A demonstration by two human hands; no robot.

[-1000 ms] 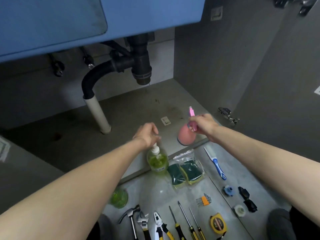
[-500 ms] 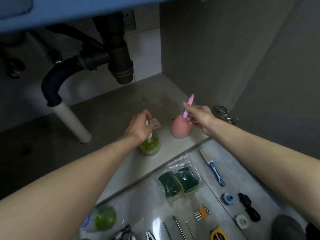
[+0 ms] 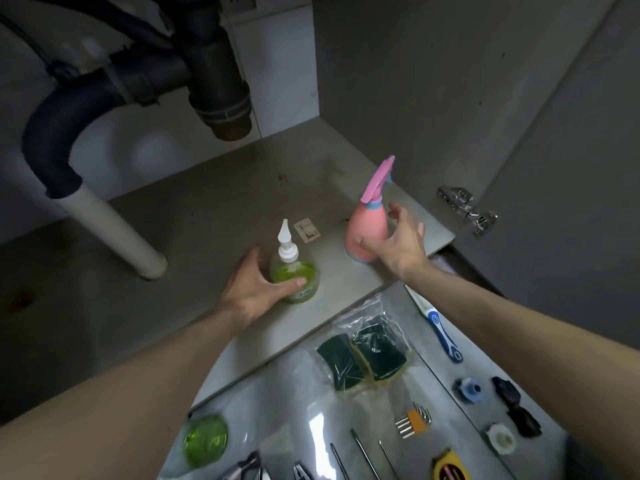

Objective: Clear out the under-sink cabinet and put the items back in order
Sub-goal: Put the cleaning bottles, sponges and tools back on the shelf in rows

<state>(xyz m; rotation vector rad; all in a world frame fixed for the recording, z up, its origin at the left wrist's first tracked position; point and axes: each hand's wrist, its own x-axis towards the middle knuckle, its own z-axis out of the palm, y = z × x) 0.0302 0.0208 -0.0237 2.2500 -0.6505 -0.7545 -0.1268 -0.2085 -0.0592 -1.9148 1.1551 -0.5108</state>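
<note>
Along the bottom edge the tools are cut off: pliers (image 3: 304,474), three screwdrivers (image 3: 363,452) showing shafts only, and half a tape measure (image 3: 450,467). A green bottle (image 3: 206,439) is blurred beside the left forearm, which covers part of it. The left hand (image 3: 254,289) hides the near side of the soap bottle (image 3: 298,275), label unreadable. A small card (image 3: 307,231) on the cabinet floor (image 3: 207,220) is too small to read. The drain pipe (image 3: 214,71) runs off the top edge.
</note>
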